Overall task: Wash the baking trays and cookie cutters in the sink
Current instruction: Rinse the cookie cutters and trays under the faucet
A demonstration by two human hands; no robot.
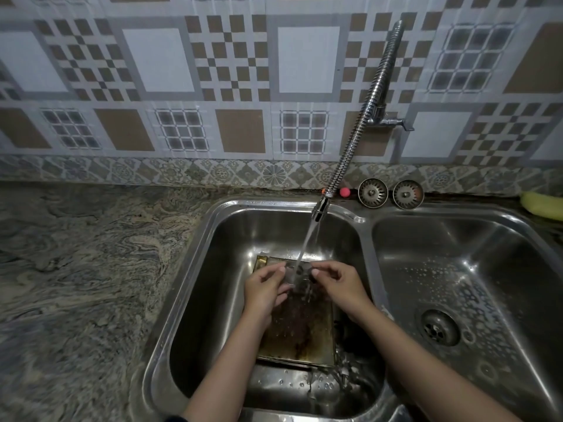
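A stained, browned baking tray lies in the left sink basin. Above it, my left hand and my right hand pinch a thin metal cookie cutter between them, one at each end. Water from the flexible faucet spout runs onto the cutter and splashes down on the tray. The cutter's shape is hard to make out through the stream.
The right sink basin holds foam and an open drain. Two metal strainer plugs lean at the back ledge beside a small pink ball. A yellow sponge lies far right. Granite counter spreads left.
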